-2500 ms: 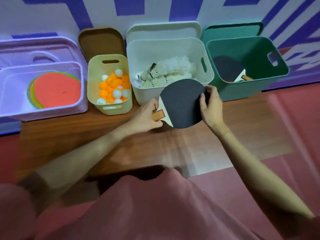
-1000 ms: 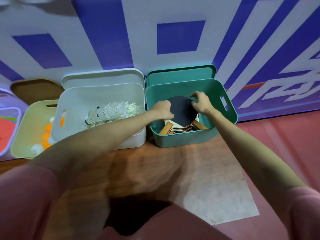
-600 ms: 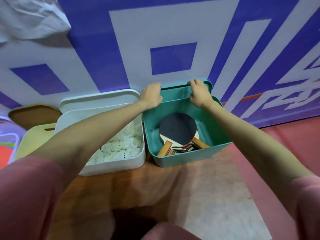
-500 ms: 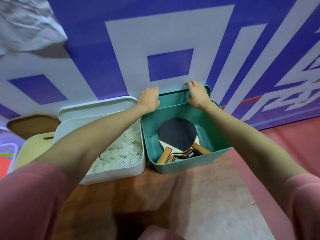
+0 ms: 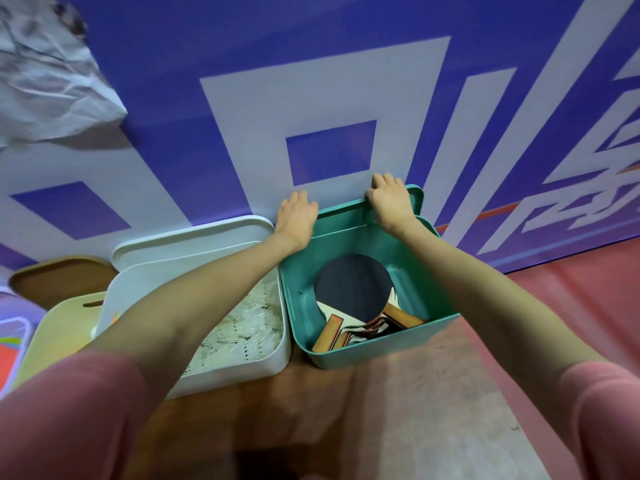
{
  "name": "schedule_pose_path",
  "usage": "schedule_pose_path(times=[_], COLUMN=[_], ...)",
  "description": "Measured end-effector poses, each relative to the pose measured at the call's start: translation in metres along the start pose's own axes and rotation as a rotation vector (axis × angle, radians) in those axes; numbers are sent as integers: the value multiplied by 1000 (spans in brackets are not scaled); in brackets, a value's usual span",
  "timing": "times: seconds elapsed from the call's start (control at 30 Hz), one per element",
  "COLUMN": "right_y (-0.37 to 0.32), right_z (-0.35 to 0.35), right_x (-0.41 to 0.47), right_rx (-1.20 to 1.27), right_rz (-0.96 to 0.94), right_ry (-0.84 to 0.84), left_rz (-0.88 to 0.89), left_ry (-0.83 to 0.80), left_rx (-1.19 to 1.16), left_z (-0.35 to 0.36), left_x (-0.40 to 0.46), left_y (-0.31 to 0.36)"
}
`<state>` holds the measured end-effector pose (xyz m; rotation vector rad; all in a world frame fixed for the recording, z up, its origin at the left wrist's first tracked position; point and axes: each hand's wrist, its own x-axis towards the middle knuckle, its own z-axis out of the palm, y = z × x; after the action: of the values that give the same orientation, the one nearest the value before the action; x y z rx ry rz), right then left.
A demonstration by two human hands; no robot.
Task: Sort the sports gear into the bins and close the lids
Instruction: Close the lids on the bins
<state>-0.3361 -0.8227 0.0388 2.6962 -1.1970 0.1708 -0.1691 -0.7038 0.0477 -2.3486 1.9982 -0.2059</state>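
The green bin (image 5: 377, 351) stands open against the wall with several table tennis paddles inside; the top paddle (image 5: 353, 289) shows its black face. The green lid (image 5: 349, 216) leans upright behind the bin. My left hand (image 5: 296, 216) grips the lid's upper left corner and my right hand (image 5: 389, 199) grips its top edge near the right corner, fingers curled over the rim. The white bin (image 5: 273, 358) to the left holds white shuttlecocks (image 5: 242, 327), and its white lid (image 5: 194, 237) leans behind it.
A beige bin (image 5: 59, 330) with its brown lid (image 5: 59, 278) behind it stands further left, and a lilac bin (image 5: 10, 341) with coloured discs shows at the left edge. All bins sit on a wooden tabletop (image 5: 398, 410) against a blue-and-white patterned wall.
The black paddle went from my hands into the green bin. Both hands then rose to the green lid's top edge and now hold it; my view tilted upward.
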Motion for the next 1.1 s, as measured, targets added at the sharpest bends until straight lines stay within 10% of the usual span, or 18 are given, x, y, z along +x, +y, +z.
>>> schedule_pose_path(times=[0.67, 1.1], right_y=[23, 24], right_z=[-47, 11], right_x=[-140, -224], right_rx=[118, 307], right_rz=[14, -153], right_ry=[797, 452], left_rz=[147, 154], left_ry=[469, 291], left_rx=[-409, -480], left_z=[-42, 9], left_x=[-130, -191], left_y=[41, 73])
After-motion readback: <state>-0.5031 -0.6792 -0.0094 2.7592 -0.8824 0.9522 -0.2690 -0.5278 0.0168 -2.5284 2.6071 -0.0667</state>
